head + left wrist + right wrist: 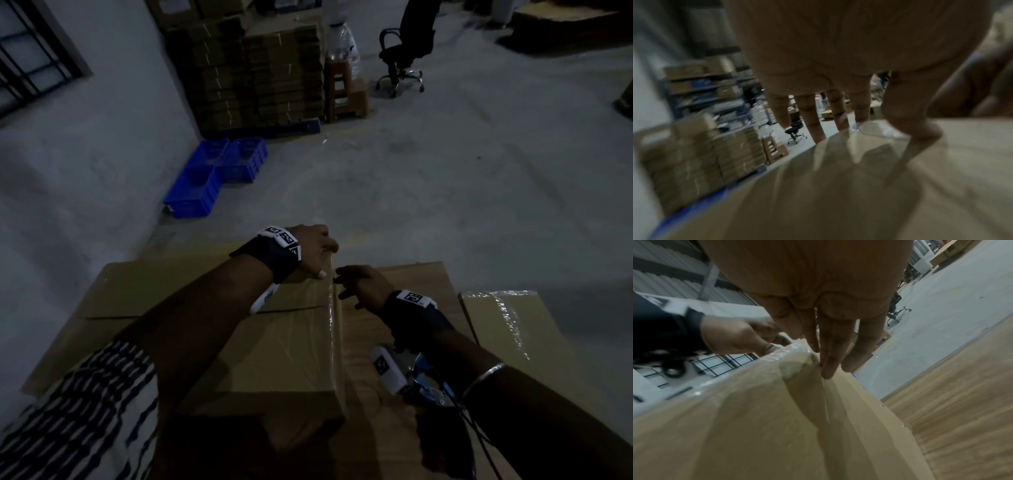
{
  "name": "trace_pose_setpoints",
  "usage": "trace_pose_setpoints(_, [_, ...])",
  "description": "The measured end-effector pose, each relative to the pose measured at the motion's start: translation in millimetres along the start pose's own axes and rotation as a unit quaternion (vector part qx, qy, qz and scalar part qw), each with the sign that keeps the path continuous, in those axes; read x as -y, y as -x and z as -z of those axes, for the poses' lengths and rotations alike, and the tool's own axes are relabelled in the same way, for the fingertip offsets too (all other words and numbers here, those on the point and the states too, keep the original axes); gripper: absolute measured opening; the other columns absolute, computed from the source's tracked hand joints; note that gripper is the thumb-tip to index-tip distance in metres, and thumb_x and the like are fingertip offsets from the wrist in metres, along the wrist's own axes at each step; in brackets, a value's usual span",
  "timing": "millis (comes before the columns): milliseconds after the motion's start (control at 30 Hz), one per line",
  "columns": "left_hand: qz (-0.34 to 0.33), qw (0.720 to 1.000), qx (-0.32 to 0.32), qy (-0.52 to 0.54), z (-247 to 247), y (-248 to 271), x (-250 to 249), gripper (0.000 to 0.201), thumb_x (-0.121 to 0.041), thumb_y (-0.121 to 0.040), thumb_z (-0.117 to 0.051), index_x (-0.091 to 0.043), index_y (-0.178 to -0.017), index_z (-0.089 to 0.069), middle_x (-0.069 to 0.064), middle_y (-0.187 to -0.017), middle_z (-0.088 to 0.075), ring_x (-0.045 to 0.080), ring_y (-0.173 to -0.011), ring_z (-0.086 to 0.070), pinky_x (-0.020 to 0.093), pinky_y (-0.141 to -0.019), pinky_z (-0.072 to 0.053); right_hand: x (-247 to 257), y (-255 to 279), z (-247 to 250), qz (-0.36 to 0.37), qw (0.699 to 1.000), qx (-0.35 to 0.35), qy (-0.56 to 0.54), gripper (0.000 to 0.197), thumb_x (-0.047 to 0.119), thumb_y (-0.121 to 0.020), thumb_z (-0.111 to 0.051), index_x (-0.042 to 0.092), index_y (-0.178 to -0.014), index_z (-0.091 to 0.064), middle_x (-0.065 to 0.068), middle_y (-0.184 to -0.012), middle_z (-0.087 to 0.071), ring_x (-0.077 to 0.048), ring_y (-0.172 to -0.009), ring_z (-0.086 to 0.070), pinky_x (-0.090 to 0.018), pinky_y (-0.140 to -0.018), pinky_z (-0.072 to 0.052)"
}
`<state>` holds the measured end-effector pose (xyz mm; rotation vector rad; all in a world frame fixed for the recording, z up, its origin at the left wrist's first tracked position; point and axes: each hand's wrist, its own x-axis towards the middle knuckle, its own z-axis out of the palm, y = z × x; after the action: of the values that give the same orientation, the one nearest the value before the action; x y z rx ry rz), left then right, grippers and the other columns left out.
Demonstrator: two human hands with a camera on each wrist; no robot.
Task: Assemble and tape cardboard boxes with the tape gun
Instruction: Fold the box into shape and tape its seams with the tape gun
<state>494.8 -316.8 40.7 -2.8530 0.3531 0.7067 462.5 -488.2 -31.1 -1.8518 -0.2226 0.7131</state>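
Observation:
A closed cardboard box [274, 342] stands on the wooden table [376, 438] in front of me. Clear tape [331, 308] runs along its top toward the far edge. My left hand [313, 250] is at that far edge: the thumb presses the tape end [875, 128] on top and the straight fingers [813, 116] reach down past the edge. My right hand [363, 284] lies beside it, its straight fingertips [828, 368] touching the tape [795, 350]. The blue and metal tape gun [428, 380] lies on the table, partly hidden under my right forearm.
A second taped box [503, 329] stands to the right and flat cardboard [137, 287] lies to the left. On the concrete floor beyond are blue crates [212, 174], a stack of flat cartons [260, 75], a stool [342, 92] and an office chair [404, 54].

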Motion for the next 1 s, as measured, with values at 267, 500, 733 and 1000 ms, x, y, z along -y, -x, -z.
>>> trace_pose_setpoints(267, [0.011,0.997,0.049,-0.053,1.7,1.3,-2.5,0.068,-0.060,-0.083,-0.057,-0.043,-0.144,-0.031,-0.004,-0.143,-0.034,0.032,-0.125,-0.040,0.050,-0.100,-0.038,8.9,20.0,-5.9,0.014,0.998,-0.007,0.056,0.040,0.002,-0.099,-0.046,0.003,-0.138,-0.056,-0.017,-0.129,-0.064,-0.029,-0.105,-0.066,-0.029,-0.071,-0.049])
trace_pose_setpoints(500, [0.008,0.998,0.019,0.061,-7.2,1.6,-7.6,0.064,-0.029,-0.091,-0.056,-0.033,-0.149,-0.029,0.002,-0.159,-0.019,0.031,-0.142,-0.026,0.044,-0.112,-0.029,2.6,31.6,-21.2,0.018,0.987,0.007,0.162,0.052,0.029,-0.097,-0.066,0.013,-0.144,-0.052,-0.008,-0.144,-0.055,-0.024,-0.110,-0.058,-0.034,-0.085,-0.046])
trace_pose_setpoints(733, [0.025,0.992,-0.025,0.118,-27.8,27.9,-4.5,0.074,-0.028,-0.097,-0.048,-0.015,-0.155,-0.003,0.008,-0.162,-0.007,0.023,-0.148,-0.014,0.034,-0.119,-0.018,5.1,44.9,-35.5,0.001,0.976,-0.015,0.215,0.075,0.044,-0.094,-0.067,0.017,-0.156,-0.034,-0.006,-0.144,-0.056,-0.027,-0.131,-0.053,-0.036,-0.105,-0.043])
trace_pose_setpoints(1000, [0.056,0.994,-0.024,0.095,-47.9,80.7,29.7,0.069,-0.037,-0.099,-0.048,-0.010,-0.153,-0.016,0.013,-0.159,-0.017,0.026,-0.146,-0.021,0.033,-0.116,-0.021,10.0,61.9,-38.3,-0.038,0.988,-0.043,0.146,0.058,0.018,-0.094,-0.070,0.019,-0.148,-0.048,-0.005,-0.123,-0.063,-0.024,-0.096,-0.064,-0.018,-0.055,-0.044])
